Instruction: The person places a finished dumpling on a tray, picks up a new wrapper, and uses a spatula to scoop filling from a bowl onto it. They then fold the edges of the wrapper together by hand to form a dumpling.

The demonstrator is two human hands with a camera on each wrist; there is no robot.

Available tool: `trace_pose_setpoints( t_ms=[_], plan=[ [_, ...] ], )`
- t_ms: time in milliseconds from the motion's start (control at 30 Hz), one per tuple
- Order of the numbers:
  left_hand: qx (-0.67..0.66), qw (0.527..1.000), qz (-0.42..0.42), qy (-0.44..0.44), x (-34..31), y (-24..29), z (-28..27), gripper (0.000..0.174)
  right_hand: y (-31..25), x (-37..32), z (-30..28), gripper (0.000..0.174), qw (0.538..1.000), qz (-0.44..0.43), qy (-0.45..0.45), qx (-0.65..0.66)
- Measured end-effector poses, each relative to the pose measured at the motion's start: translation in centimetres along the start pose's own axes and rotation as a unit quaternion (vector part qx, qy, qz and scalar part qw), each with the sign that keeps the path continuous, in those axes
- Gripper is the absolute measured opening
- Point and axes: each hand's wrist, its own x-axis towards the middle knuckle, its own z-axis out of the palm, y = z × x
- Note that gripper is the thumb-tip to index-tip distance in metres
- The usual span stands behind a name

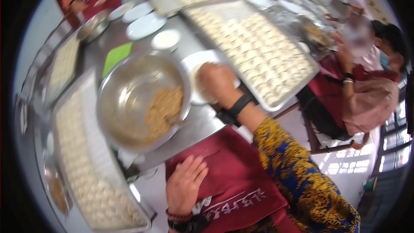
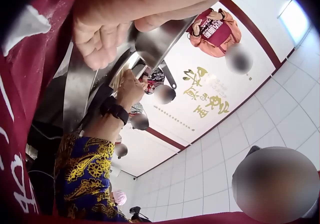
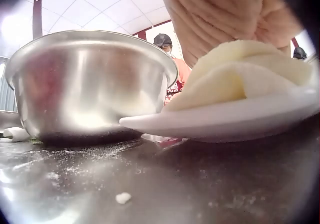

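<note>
My right hand (image 1: 217, 82) is bunched over a white plate (image 1: 189, 63), its fingertips hidden from the head view. The right wrist view shows that hand (image 3: 225, 16) just above pale dough wrappers (image 3: 240, 74) stacked on the plate (image 3: 200, 125); whether it pinches one cannot be told. Left of the plate stands a large steel bowl (image 1: 116, 123) with brown filling (image 1: 164, 110) and a utensil handle at its rim. My left hand (image 1: 185, 185) is over the red apron, holding nothing, its fingers extended close together; they also appear so in the left wrist view.
Trays of dumplings (image 1: 263, 56) stand beyond the plate, with another long tray (image 1: 86, 172) at left. A small white dish (image 1: 166, 39), oval plates (image 1: 146, 25) and a green mat (image 1: 117, 56) lie behind the bowl. People are at the far left and right.
</note>
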Motion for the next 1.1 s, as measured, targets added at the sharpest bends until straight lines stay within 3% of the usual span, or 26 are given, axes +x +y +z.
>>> trace_pose_setpoints(
  t_ms=[67, 133, 233, 300, 333, 400, 433, 500, 600, 667, 733, 767, 900, 1033, 1100],
  plan=[
    [-0.001, 1.0, -0.015, -0.02, 0.2, -0.1, -0.3, 0.051, -0.1, 0.1, 0.0, 0.011, 1.0, 0.017, -0.007, -0.003],
    [0.001, 0.999, -0.011, 0.05, 0.2, 0.0, -0.1, 0.056, -0.4, 0.1, -1.0, 0.01, 0.999, 0.031, -0.007, 0.036],
    [-0.03, 0.997, -0.034, 0.063, 0.2, 0.5, 1.7, 0.051, -0.5, 0.5, -2.6, 0.012, 0.996, 0.055, -0.029, 0.07],
    [-0.033, 0.997, -0.031, 0.062, 0.2, 0.5, 1.8, 0.051, -0.3, 0.5, -3.2, 0.015, 0.975, 0.141, -0.034, 0.168],
    [-0.038, 0.997, -0.028, 0.064, 0.2, 0.5, 1.7, 0.051, 0.0, 0.6, -3.3, 0.015, 0.975, 0.141, -0.03, 0.167],
    [-0.025, 0.998, -0.026, 0.051, 0.1, 0.4, 1.2, 0.051, 0.8, 0.9, -3.2, 0.019, 0.927, 0.236, 0.006, 0.291],
    [-0.014, 0.999, -0.025, 0.039, 0.1, 0.3, 0.9, 0.051, 1.1, 0.9, -3.2, 0.019, 0.926, 0.236, 0.006, 0.293],
    [0.0, 0.999, -0.013, 0.048, 0.2, -0.1, 0.6, 0.053, 1.7, 0.8, -3.3, 0.022, 0.809, 0.349, 0.049, 0.47],
    [0.019, 0.999, 0.0, 0.04, -0.1, -0.1, 0.6, 0.053, 2.2, -0.5, -3.6, 0.022, 0.73, 0.359, 0.08, 0.576],
    [0.015, 1.0, 0.004, -0.015, 0.2, -0.2, 0.2, 0.051, 0.9, -2.0, -7.0, 0.022, 0.653, 0.352, 0.051, 0.669],
    [0.024, 1.0, 0.009, 0.002, 0.0, -0.3, 0.8, 0.052, -0.1, -3.9, -8.8, 0.027, 0.604, 0.35, 0.0, 0.716],
    [0.038, 0.999, 0.001, -0.004, 0.1, -0.4, 1.3, 0.054, -0.8, -5.0, -9.2, 0.028, 0.555, 0.324, -0.022, 0.766],
    [0.048, 0.999, -0.005, 0.016, 0.2, -0.7, 2.7, 0.058, -5.3, -8.6, -11.8, 0.028, 0.492, 0.376, -0.095, 0.779],
    [0.026, 0.993, 0.017, -0.112, 0.5, -0.9, 3.1, 0.062, -9.2, -11.4, -12.7, 0.027, 0.423, 0.384, -0.19, 0.798],
    [0.015, 0.995, 0.037, -0.094, 0.5, -1.3, 2.7, 0.06, -10.3, -12.4, -12.4, 0.026, 0.401, 0.388, -0.216, 0.801]
  ],
)
